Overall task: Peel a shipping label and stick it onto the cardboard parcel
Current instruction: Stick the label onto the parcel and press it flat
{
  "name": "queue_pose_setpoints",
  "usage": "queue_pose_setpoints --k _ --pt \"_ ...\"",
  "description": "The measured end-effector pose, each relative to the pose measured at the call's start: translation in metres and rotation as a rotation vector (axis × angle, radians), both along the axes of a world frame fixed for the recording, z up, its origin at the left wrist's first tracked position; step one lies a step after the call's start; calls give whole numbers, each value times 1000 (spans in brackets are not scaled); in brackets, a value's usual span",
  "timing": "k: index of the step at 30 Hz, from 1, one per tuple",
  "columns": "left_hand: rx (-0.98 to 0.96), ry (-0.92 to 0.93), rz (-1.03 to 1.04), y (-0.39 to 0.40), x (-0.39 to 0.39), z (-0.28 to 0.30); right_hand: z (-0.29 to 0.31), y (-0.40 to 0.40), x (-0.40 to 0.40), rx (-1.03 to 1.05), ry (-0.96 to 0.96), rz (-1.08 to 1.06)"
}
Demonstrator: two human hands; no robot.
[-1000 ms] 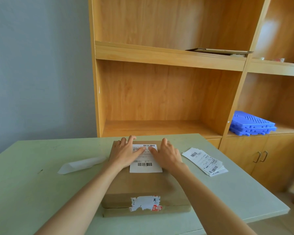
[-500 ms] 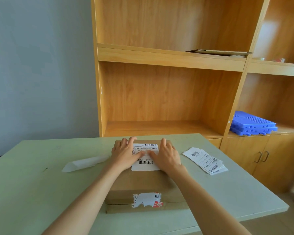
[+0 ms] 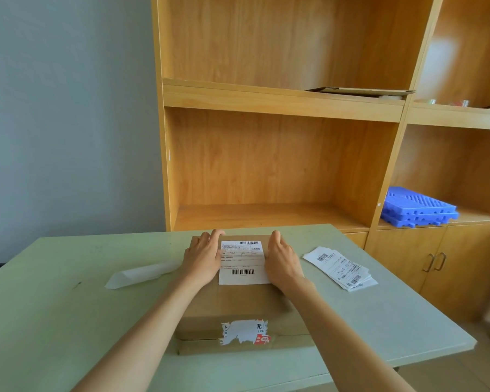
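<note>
The shipping label lies flat on the far half of the cardboard parcel, barcode side up, with no lifted corner that I can make out. A moment ago my palms covered its left and right edges; now they have slid outward, so the whole white sheet is uncovered. My left hand rests on the cardboard just left of the label, and my right hand stands on its edge against the label's right side. On both, the fingers are straight and held together, gripping nothing.

I read that outward sweep as the smoothing stroke ending, which would mean the label is stuck down and the task is all but finished; a last press on the near corners may be all that is left.

A torn old sticker remains on the parcel's near side. The parcel sits mid-table, with the peeled backing strip to its left and a fanned stack of spare labels to its right.
</note>
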State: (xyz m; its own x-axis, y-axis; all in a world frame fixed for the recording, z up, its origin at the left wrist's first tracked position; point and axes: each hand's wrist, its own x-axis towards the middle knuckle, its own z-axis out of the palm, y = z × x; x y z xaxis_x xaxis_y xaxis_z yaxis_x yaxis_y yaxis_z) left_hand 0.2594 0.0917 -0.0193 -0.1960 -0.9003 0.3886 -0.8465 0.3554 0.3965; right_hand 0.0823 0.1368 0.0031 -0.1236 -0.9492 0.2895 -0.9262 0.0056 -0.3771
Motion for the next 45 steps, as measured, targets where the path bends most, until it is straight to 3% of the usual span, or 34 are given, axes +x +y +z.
queue_pose_setpoints --k 12,24,45 --pt "111 183 30 5 -2 9 -2 3 3 46 -119 30" --pt "93 -104 66 33 -14 7 -3 12 11 104 112 -65" --pt "76 42 -16 25 -5 2 -4 18 5 85 154 -25"
